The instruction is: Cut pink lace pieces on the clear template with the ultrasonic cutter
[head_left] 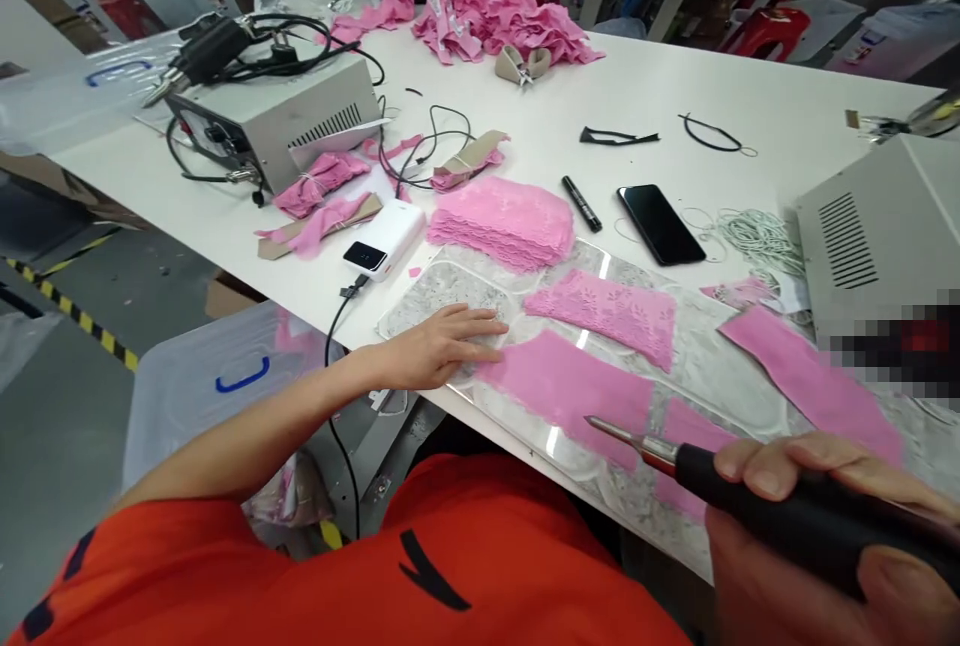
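Note:
My left hand (442, 346) lies on the grey marbled mat (450, 286), fingers stretched out, its fingertips at the left end of a flat pink fabric piece (570, 386). In my right hand (817, 516) is a black-handled tool (757, 496) with a thin metal tip, which points left over the right part of that piece. A second pink piece (694, 426) lies beside it, partly behind the tool. Farther back on the mat is a pink lace piece (607, 311). Behind that stands a stack of pink lace pieces (502, 221).
A white power bank (394, 236), a black marker (581, 203) and a black phone (660, 224) lie on the white table (637, 86). Grey boxes stand at left (285, 116) and right (885, 236). Pink cloth (510, 21) is heaped behind. A cable hangs over the front edge.

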### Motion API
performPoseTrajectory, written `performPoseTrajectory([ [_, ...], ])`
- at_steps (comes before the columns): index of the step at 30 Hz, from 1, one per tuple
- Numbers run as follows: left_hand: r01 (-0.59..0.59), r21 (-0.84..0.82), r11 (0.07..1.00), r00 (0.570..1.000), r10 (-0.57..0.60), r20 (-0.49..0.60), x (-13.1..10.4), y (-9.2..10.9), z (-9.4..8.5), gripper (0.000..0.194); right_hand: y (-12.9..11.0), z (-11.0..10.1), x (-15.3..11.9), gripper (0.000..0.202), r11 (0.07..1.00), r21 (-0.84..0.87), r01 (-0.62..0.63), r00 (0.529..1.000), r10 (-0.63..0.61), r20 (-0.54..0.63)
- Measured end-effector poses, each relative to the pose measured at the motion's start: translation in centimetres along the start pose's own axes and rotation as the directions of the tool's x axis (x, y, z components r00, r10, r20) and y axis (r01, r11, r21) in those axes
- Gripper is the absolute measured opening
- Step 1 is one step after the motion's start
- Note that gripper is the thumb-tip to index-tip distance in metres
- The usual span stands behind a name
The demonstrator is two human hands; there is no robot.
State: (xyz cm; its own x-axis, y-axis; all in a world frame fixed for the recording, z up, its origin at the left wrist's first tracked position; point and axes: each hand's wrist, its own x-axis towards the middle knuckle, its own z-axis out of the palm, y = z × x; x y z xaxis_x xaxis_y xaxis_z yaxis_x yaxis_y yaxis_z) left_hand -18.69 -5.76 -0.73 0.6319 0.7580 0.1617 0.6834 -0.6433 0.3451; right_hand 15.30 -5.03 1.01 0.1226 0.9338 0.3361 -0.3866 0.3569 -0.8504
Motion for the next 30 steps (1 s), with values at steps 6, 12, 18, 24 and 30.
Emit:
performPoseTrajectory([
  [6,-0.013,0.009,1.000,0.999,0.013,0.035,-0.7,-0.2,0.6,0.063,1.4,6.1,0.2,0.022,0.998,-0.037,0.045,0.995,-0.042,0.089],
  [12,-0.040,-0.014,0.999,0.999,0.040,0.032,-0.9,-0.7,0.9,0.056,2.6,8.8,-0.4,0.021,1.000,-0.024,0.005,0.982,0.000,0.191],
  [18,-0.029,-0.044,0.999,0.998,0.032,0.049,-0.8,-0.9,1.2,0.061,3.7,9.9,-0.7,0.022,0.998,-0.038,0.041,0.967,-0.030,0.251],
  [24,-0.019,-0.054,0.998,0.999,0.022,0.040,-0.8,-0.9,1.2,0.061,4.4,10.3,-1.0,0.022,0.994,-0.081,0.070,0.952,-0.042,0.303],
  [30,-0.020,-0.035,0.999,1.000,0.021,0.013,-0.8,-0.5,1.1,0.057,4.5,11.2,-1.1,0.019,0.997,-0.029,0.067,0.953,-0.056,0.298],
])
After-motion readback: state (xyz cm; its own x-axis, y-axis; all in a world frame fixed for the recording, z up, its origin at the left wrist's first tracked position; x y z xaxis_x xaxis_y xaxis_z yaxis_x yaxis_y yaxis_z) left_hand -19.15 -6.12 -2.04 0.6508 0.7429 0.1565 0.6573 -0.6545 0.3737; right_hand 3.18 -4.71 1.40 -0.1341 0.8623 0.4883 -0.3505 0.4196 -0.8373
